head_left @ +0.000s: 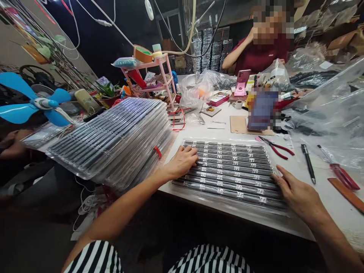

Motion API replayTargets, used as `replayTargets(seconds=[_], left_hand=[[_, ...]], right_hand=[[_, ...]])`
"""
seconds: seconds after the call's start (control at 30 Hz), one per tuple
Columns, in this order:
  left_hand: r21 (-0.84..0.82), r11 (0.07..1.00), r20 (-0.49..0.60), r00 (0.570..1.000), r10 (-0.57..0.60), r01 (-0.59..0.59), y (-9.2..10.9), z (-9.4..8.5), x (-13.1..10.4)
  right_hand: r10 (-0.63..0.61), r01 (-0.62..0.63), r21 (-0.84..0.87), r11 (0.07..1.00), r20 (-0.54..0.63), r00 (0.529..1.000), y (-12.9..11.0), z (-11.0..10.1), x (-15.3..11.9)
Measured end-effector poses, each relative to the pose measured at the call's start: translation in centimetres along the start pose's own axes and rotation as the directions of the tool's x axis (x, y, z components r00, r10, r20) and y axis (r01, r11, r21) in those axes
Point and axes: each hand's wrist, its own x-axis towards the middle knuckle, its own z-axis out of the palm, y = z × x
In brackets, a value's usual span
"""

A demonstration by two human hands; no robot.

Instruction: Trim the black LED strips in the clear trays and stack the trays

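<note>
Head view, read from left to right. At the left edge of the frame, a fan with blue blades [42, 103]. Left of center, a tall stack of clear plastic trays [113, 129] bearing long dark strips, with a red band [157, 152] at its right side. Upper center, a pink rack [159, 72] with a roll of tape [143, 54] on top.

Center, the person's left hand [182, 161], fingers bent, touching the left part of a clear tray of dark strips [227, 172]; whether these fingers grip anything cannot be told. This tray lies on the white table [196, 131], right of center and near its front edge. Above it in the frame, a tan sheet [238, 126]; upper right, a second person in a dark red shirt [263, 57].

Right of the tray, the right hand [297, 191], thumb and fingers at the tray's right edge; how firmly they close on it cannot be told. Farther right, pliers with red handles [280, 145], a black pen-shaped tool [308, 163], a tool with a red handle [344, 176] and, at the right edge, a brown strip [347, 193].
</note>
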Motion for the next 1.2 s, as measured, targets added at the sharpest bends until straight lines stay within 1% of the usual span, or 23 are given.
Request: replayTargets(seconds=[0.1, 0.17, 0.23, 0.3, 0.33, 0.37, 0.4, 0.43, 0.47, 0.5, 0.53, 0.6, 0.67, 0.73, 0.8, 0.87, 0.97, 1.0, 1.03, 1.07, 1.13, 1.17, 1.2], left_hand=[[-0.070, 0.997, 0.059, 0.998, 0.039, -0.035, -0.4, -0.2, 1.1], [-0.147, 0.989, 0.058, 0.998, 0.034, -0.025, -0.7, -0.4, 1.4], [-0.240, 0.971, 0.010, 1.000, -0.012, 0.014, -1.0, -0.3, 1.0], [-0.339, 0.937, -0.090, 0.988, -0.124, 0.087, -1.3, 0.1, -0.1], [-0.390, 0.911, -0.152, 0.966, -0.208, 0.135, -1.5, 0.4, -0.9], [-0.444, 0.877, -0.210, 0.930, -0.303, 0.185, -1.7, 0.8, -1.8], [-0.504, 0.832, -0.253, 0.882, -0.398, 0.231, -2.0, 1.2, -2.6], [-0.567, 0.779, -0.269, 0.835, -0.481, 0.266, -2.2, 1.7, -3.4], [-0.632, 0.720, -0.257, 0.798, -0.545, 0.288, -2.5, 2.1, -4.1], [-0.693, 0.657, -0.224, 0.778, -0.587, 0.296, -2.7, 2.5, -4.7], [-0.750, 0.593, -0.180, 0.772, -0.610, 0.294, -2.9, 2.9, -5.1], [-0.842, 0.464, -0.091, 0.777, -0.623, 0.274, -3.2, 3.4, -5.5], [-0.906, 0.341, -0.016, 0.784, -0.621, 0.252, -3.3, 3.6, -5.6], [-0.943, 0.233, 0.044, 0.787, -0.616, 0.236, -3.3, 3.6, -5.7], [-0.963, 0.148, 0.091, 0.788, -0.609, 0.225, -3.4, 3.5, -5.9], [-0.972, 0.084, 0.127, 0.787, -0.603, 0.222, -3.5, 3.4, -6.1], [-0.973, 0.020, 0.173, 0.782, -0.599, 0.231, -3.7, 3.4, -6.2], [-0.972, 0.007, 0.185, 0.778, -0.600, 0.236, -3.7, 3.4, -6.2], [-0.971, -0.003, 0.193, 0.774, -0.603, 0.240, -3.8, 3.4, -6.2], [-0.970, -0.009, 0.199, 0.771, -0.605, 0.244, -3.8, 3.4, -6.1], [-0.970, -0.017, 0.204, 0.766, -0.610, 0.244, -3.8, 3.4, -6.1], [-0.971, -0.018, 0.200, 0.764, -0.614, 0.239, -3.7, 3.3, -6.2], [-0.973, -0.018, 0.192, 0.760, -0.621, 0.230, -3.7, 3.3, -6.2]], right_hand=[[-0.012, 0.012, 0.015, 1.000, 0.001, 1.000, 0.0, -0.1, -0.1], [-0.014, 0.013, 0.040, 0.999, 0.010, 1.000, -0.1, -0.2, -0.1], [-0.027, 0.025, 0.085, 0.996, 0.012, 1.000, 0.0, -0.2, -0.2], [-0.039, 0.040, 0.136, 0.990, -0.015, 0.999, 0.3, 0.0, 0.0], [-0.047, 0.052, 0.161, 0.986, -0.032, 0.998, 0.5, 0.2, 0.1], [-0.056, 0.064, 0.183, 0.981, -0.046, 0.997, 0.6, 0.3, 0.2], [-0.066, 0.076, 0.200, 0.977, -0.057, 0.996, 0.7, 0.5, 0.3], [-0.079, 0.091, 0.207, 0.974, -0.068, 0.995, 0.8, 0.7, 0.4], [-0.099, 0.113, 0.198, 0.974, -0.076, 0.992, 0.7, 0.8, 0.4], [-0.123, 0.136, 0.171, 0.976, -0.087, 0.989, 0.6, 0.9, 0.4], [-0.148, 0.160, 0.128, 0.979, -0.100, 0.984, 0.3, 0.9, 0.3], [-0.182, 0.186, 0.021, 0.982, -0.129, 0.975, -0.3, 0.8, 0.0], [-0.175, 0.171, -0.036, 0.985, -0.155, 0.972, -0.8, 0.8, -0.5], [-0.144, 0.149, 0.014, 0.989, -0.176, 0.974, -1.1, 0.7, -0.9], [-0.114, 0.144, 0.163, 0.976, -0.178, 0.977, -1.1, 0.5, -1.1], [-0.058, 0.111, 0.331, 0.937, -0.166, 0.984, -1.2, 0.1, -1.3], [0.076, 0.013, 0.492, 0.870, -0.160, 0.984, -1.6, -0.9, -1.5], [0.117, -0.003, 0.558, 0.830, -0.169, 0.979, -1.9, -1.3, -1.6], [0.150, -0.016, 0.641, 0.767, -0.155, 0.976, -2.3, -1.7, -1.7], [0.163, -0.031, 0.731, 0.681, -0.111, 0.980, -2.7, -2.0, -1.8], [0.130, -0.071, 0.869, 0.489, 0.008, 0.991, -3.6, -2.6, -1.9], [0.102, -0.090, 0.902, 0.423, 0.051, 0.993, -4.0, -2.9, -2.1], [0.079, -0.095, 0.916, 0.391, 0.069, 0.994, -4.3, -3.1, -2.2]])
